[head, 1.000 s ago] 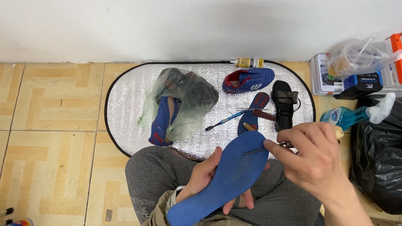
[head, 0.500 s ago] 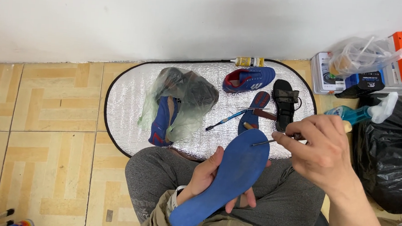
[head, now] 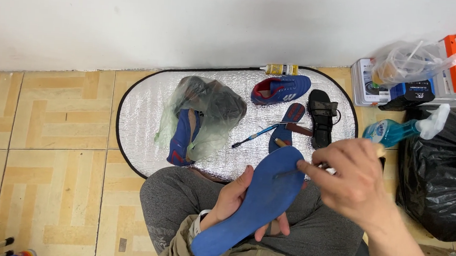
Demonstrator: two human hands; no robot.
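The left hand [head: 236, 198] grips a blue shoe insole [head: 258, 199] from beneath, thumb along its left edge and fingertips curling out under its right edge, so the insole slants from the lap up toward the right. The right hand [head: 350, 179] is pinched shut on a thin dark tool [head: 289, 172], whose tip lies on the upper part of the insole; a pale handle end pokes out past the knuckles, and the exact kind of tool is too small to tell. The insole sits between the two hands, above the person's grey-trousered knees [head: 180, 205].

Beyond the knees a silver oval mat [head: 143, 117] lies on the tiled floor [head: 52, 121]. On it, well apart from the hands, are a blue shoe partly wrapped in a clear plastic bag [head: 202, 115], a second blue and red shoe [head: 281, 89], a black sandal [head: 322, 116], another insole [head: 287, 127] with a blue-handled brush [head: 251, 135] beside it, and a small yellow glue bottle [head: 280, 69] at the mat's far edge. To the right stand a blue spray bottle [head: 399, 129] and a black bin bag [head: 441, 180]
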